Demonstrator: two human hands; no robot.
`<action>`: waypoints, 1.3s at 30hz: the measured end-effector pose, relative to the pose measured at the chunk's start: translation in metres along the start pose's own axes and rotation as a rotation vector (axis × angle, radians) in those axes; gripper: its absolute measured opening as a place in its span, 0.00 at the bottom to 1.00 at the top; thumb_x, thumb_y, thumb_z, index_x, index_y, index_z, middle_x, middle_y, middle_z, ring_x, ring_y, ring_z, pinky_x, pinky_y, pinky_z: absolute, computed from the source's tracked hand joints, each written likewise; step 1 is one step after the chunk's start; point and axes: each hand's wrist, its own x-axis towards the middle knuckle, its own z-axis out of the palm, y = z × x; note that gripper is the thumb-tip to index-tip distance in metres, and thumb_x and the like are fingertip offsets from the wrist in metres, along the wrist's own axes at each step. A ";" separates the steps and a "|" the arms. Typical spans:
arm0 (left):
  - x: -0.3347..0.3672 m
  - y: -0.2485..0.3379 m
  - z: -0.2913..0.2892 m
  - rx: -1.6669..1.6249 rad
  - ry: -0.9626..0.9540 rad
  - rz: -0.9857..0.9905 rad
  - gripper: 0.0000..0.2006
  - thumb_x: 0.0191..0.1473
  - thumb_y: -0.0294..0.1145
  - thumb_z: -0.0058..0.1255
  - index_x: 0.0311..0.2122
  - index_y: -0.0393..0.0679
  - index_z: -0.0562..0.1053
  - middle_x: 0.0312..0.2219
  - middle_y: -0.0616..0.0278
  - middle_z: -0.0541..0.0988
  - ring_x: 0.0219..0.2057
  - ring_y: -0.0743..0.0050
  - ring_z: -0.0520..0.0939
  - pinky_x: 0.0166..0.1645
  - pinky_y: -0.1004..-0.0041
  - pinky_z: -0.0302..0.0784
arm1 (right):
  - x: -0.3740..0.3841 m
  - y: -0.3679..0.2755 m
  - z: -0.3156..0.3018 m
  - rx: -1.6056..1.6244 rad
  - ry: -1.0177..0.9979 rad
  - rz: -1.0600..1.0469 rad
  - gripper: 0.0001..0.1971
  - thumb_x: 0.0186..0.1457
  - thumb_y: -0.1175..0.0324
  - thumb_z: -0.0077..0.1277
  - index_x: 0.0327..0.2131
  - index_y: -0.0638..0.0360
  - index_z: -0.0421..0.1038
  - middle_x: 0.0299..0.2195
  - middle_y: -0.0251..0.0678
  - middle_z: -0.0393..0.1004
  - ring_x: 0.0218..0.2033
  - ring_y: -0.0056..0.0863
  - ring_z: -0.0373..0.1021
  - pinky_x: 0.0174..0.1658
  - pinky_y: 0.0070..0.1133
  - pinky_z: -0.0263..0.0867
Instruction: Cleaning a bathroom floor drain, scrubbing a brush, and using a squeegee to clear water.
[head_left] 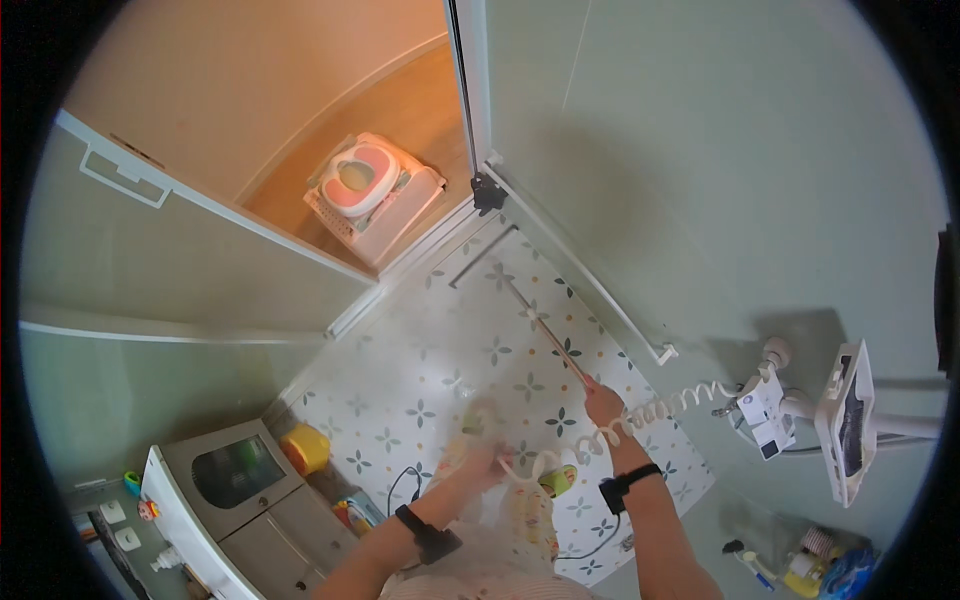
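Observation:
My right hand [604, 404] is closed round the pole of a floor squeegee [553, 340]. Its long, thin blade [484, 256] rests on the tiles close to the doorway. Lower and to the left, my left hand [488, 464] is closed at the end of a white coiled hose [650, 412], which stretches across to the right wall. A pale blur in front of this hand looks like spray and hides what its fingers hold at the tip. Green slippers [558, 481] show beneath my arms. Both wrists wear black straps with cables.
A pink and white child's potty seat [360, 180] stands beyond the open glass door [220, 215]. At left are a grey cabinet [250, 490] and a yellow bucket [305, 449]. A rail [585, 270] and a white shower fixture [765, 415] project from the right wall. Bottles and brushes [805, 572] sit lower right.

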 end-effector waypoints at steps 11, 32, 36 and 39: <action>0.021 -0.098 0.021 0.094 -0.133 -0.217 0.08 0.44 0.33 0.39 0.23 0.44 0.55 0.14 0.66 0.60 0.14 0.82 0.62 0.17 0.85 0.60 | -0.260 0.225 -0.008 -0.217 -0.271 0.525 0.15 0.46 0.56 0.36 0.41 0.29 0.59 0.27 0.38 0.68 0.29 0.37 0.65 0.31 0.30 0.61; -0.030 -0.130 0.073 0.289 -0.046 -0.233 0.06 0.45 0.33 0.39 0.25 0.44 0.60 0.13 0.70 0.61 0.09 0.84 0.59 0.13 0.86 0.57 | -0.359 0.249 -0.063 -0.049 -0.053 0.594 0.13 0.45 0.55 0.39 0.35 0.40 0.67 0.25 0.39 0.69 0.27 0.37 0.65 0.28 0.28 0.61; -0.015 -0.102 0.027 0.254 -0.184 -0.228 0.07 0.45 0.34 0.39 0.24 0.43 0.59 0.12 0.71 0.60 0.09 0.86 0.58 0.13 0.86 0.56 | -0.200 0.171 -0.009 -0.071 0.046 0.178 0.15 0.45 0.61 0.40 0.40 0.34 0.62 0.16 0.36 0.67 0.18 0.33 0.65 0.22 0.29 0.60; -0.031 -0.084 0.026 0.234 -0.055 -0.121 0.08 0.46 0.35 0.38 0.24 0.43 0.58 0.12 0.72 0.60 0.09 0.87 0.58 0.12 0.86 0.55 | -0.078 0.126 0.079 0.384 0.164 -0.001 0.14 0.45 0.64 0.38 0.39 0.40 0.63 0.15 0.38 0.66 0.19 0.33 0.65 0.21 0.28 0.60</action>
